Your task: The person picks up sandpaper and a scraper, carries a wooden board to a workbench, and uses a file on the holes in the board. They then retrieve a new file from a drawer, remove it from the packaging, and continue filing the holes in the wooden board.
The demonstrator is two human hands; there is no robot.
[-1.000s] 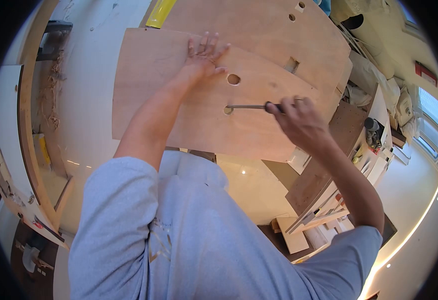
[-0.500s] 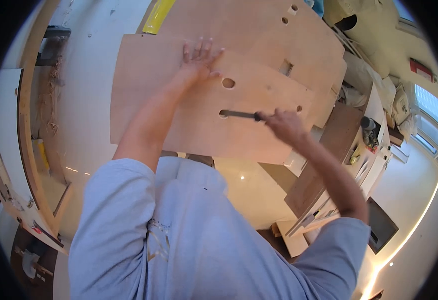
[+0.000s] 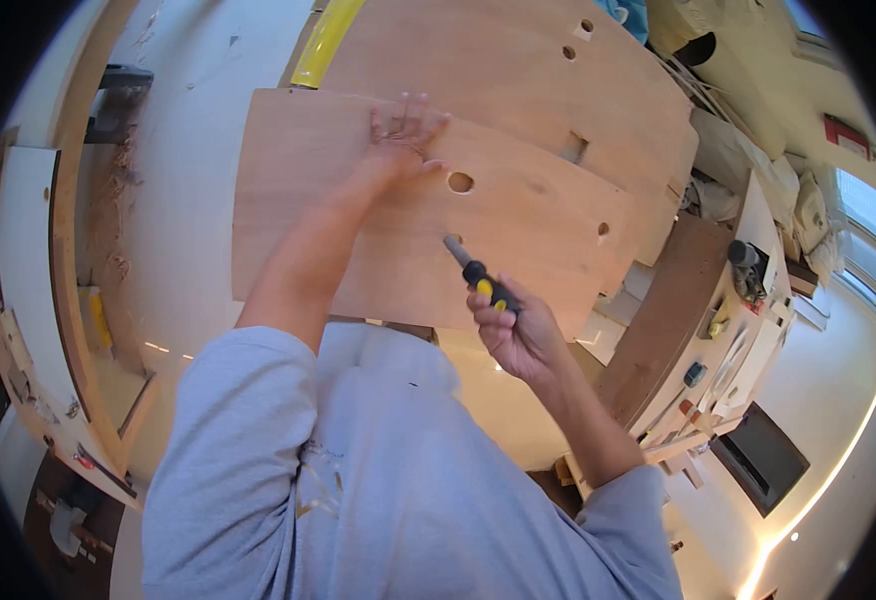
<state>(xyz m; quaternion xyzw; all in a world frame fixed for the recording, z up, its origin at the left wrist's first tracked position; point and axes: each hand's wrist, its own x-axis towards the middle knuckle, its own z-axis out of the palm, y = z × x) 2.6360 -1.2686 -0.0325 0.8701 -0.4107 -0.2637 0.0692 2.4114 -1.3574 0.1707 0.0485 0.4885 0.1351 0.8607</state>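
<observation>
My left hand point(image 3: 406, 145) lies flat with fingers spread on a thin plywood panel point(image 3: 323, 205), left of a round hole point(image 3: 460, 183). In my right hand point(image 3: 523, 335) is a file point(image 3: 472, 270) with a black and yellow handle, the fingers wrapped round the grip. The file's grey blade slants up and left, its tip at a smaller hole near the panel's middle. Part of that hole is hidden behind the blade. Another small hole point(image 3: 603, 229) shows near the panel's right end.
A larger plywood sheet point(image 3: 488, 60) with cut-outs lies beyond the panel. A yellow object point(image 3: 324, 45) rests at the panel's far left edge. To the right stands a bench point(image 3: 728, 370) with tools on it; bags point(image 3: 748, 150) are piled behind. A wooden frame point(image 3: 70, 250) stands at left.
My right hand has moved left and down toward my body, swinging the file from nearly level to a steep slant. My left hand stays flat on the panel. The view has shifted slightly.
</observation>
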